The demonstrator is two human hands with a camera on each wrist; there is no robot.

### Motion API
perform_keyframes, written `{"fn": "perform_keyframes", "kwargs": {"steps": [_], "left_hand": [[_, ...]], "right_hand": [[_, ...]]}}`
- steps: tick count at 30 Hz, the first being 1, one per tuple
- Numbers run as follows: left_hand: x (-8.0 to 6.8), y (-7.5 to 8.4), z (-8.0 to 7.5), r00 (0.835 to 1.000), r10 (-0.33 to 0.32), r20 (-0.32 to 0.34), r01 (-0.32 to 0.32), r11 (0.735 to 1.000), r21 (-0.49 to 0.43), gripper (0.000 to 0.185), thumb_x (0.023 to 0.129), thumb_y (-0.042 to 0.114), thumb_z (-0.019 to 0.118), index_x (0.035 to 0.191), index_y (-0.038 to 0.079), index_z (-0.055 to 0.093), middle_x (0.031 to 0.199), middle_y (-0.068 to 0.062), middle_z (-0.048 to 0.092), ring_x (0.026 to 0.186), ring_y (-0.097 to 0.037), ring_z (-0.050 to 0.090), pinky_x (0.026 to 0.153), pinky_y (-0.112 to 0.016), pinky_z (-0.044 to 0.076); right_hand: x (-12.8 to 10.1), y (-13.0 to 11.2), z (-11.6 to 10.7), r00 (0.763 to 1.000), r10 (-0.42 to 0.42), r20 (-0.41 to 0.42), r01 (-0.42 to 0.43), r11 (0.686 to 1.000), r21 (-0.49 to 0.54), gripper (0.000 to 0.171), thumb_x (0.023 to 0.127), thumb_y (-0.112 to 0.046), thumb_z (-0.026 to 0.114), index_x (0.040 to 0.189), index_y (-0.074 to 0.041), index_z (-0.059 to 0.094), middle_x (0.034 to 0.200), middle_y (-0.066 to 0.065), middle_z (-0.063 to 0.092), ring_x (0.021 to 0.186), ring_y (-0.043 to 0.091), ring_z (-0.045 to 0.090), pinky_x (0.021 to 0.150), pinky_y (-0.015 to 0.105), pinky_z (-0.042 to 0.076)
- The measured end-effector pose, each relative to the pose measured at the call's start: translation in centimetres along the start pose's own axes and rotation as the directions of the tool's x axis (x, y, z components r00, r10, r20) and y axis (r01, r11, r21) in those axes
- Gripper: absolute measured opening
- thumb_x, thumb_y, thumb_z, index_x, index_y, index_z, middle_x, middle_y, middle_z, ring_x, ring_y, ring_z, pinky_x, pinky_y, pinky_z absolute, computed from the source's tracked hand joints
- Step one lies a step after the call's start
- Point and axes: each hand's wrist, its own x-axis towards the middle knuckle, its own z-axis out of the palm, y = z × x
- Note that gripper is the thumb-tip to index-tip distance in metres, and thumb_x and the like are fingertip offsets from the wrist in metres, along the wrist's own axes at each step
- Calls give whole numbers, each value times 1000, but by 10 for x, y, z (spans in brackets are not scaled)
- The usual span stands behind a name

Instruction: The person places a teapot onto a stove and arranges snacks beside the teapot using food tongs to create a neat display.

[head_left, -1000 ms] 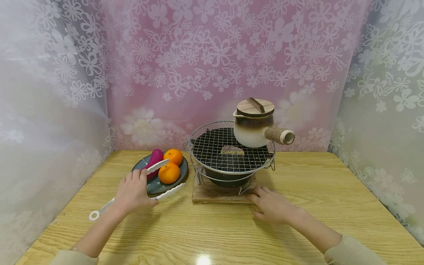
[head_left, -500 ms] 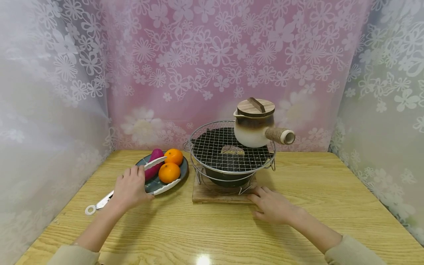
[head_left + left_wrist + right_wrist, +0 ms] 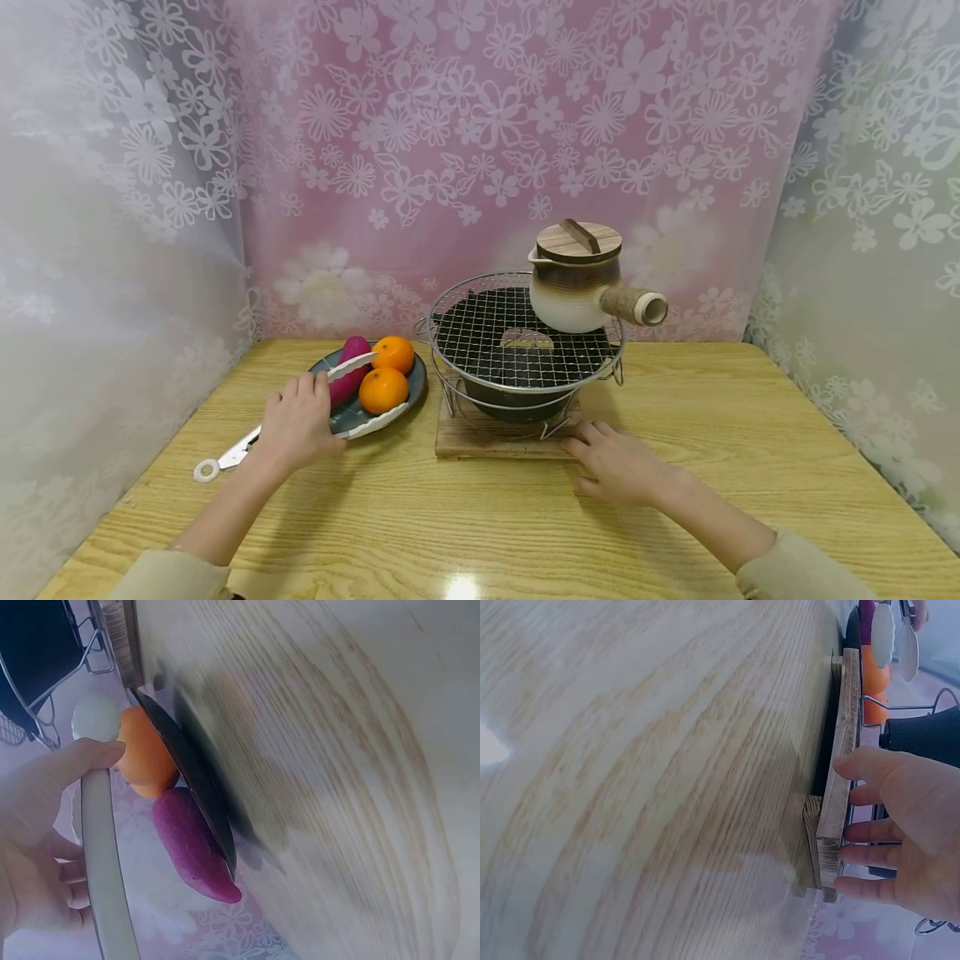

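Lower left, a left hand (image 3: 296, 421), thumb wide of fingers, grips splayed tongs (image 3: 378, 422) slanting lengthwise, tips toward upper right; the right hand (image 3: 618, 464), fingers extended, touches a board (image 3: 487, 447), lower centre.

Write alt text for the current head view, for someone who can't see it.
A person's left hand holds spread white-tipped tongs at a dark plate of two orange fruits and a purple vegetable. Their right hand touches the wooden base under a round wire grill bearing a lidded, side-handled pot.
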Motion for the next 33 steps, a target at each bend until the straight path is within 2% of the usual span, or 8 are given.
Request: {"fn": "perform_keyframes", "kwargs": {"steps": [5,11,18,33], "left_hand": [[2,-1,-1,1000,-11,0,11,1000,10,87,54,38,79,114,-13,43,101,-25,48,89,-39,44,68,-48,39],[3,0,-2,999,-12,35,11,1000,19,92,55,38,81,119,-15,43,105,-26,48,94,-41,44,70,-50,38],[6,4,0,998,-11,57,9,1000,25,90,56,36,81,120,-15,45,105,-25,49,96,-41,44,69,-51,37],[10,4,3,994,-27,105,25,999,23,89,59,33,82,122,-17,45,109,-25,48,97,-41,43,73,-53,37]], "right_hand": [[0,0,0,1000,-2,-6,2,1000,-1,37,83,-28,65,112,-5,61,103,9,53,90,27,53,77,42,45],[-2,1,3,1000,-10,-25,9,1000,-24,36,83,-28,65,112,-7,61,101,8,52,85,25,53,72,40,46],[-2,1,4,999,-9,-40,8,1000,-27,36,82,-29,66,110,-7,61,100,9,52,83,24,52,70,40,46],[-1,1,-1,1000,-2,-1,2,1000,-5,38,83,-28,66,113,-5,60,100,9,52,85,24,52,73,40,46]]}}
